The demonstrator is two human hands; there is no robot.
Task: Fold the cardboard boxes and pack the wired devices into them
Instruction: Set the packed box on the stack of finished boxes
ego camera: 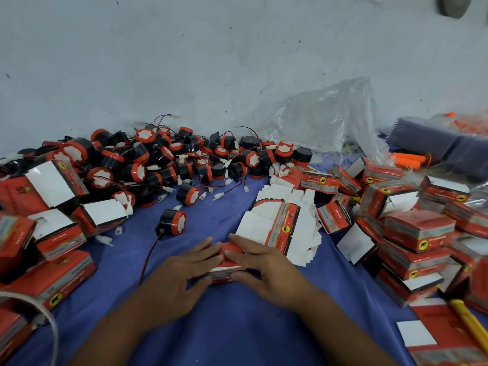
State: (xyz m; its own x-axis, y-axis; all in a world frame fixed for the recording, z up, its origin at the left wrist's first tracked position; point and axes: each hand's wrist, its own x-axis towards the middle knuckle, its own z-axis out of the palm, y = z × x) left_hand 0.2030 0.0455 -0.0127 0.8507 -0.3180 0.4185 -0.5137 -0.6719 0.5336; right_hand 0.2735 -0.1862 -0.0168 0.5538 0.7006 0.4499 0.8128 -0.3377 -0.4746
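Note:
A small red cardboard box lies on the blue cloth between my two hands. My left hand holds its left side, fingers laid over the top and thumb at the near edge. My right hand holds its right side the same way. A single black and red wired device stands just beyond my left hand, its red and black wire trailing toward me. A fanned stack of flat, unfolded boxes lies beyond my right hand. A big heap of wired devices fills the back left.
Folded red boxes are piled at the right, and more boxes, some with open white flaps, at the left. A crumpled clear plastic bag leans on the grey wall. Orange items and a yellow tool lie far right.

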